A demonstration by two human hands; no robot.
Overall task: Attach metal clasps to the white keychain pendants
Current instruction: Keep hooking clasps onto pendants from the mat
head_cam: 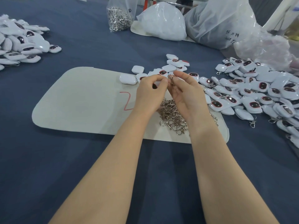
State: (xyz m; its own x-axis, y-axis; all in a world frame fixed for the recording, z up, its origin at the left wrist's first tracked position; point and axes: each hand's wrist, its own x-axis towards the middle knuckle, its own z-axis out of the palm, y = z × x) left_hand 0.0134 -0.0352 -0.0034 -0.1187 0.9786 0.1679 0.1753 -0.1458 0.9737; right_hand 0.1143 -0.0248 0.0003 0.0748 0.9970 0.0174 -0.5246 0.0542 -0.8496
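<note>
1. Head view: a blue cloth (80,159) covers the whole table under both forearms.
2. A pale mat (80,102) with a red mark lies directly below the grip and spreads out to its left.
3. Plastic bags (218,21) stand well beyond the grip, up and to its right.
4. A big heap of pendants (258,91) lies to the right of the grip; some of them already carry clasps.
5. A second heap (21,44) sits well apart, far left of the grip.
6. A few more pendants (173,65) lie just behind the fingertips.
7. A small clear bag of clasps (119,18) stands far behind the grip.
8. Loose clasps (173,117) lie piled on the mat, under the wrists and nearer the person than the grip.
9. The left hand (149,94) curls round a pendant (155,84), which is mostly hidden in its fingers.
10. The right hand (187,94) pinches a clasp (170,77) between thumb and forefinger, held above the mat.
11. That clasp touches the left fingertips; whether it is hooked on yet, I cannot tell.
</note>
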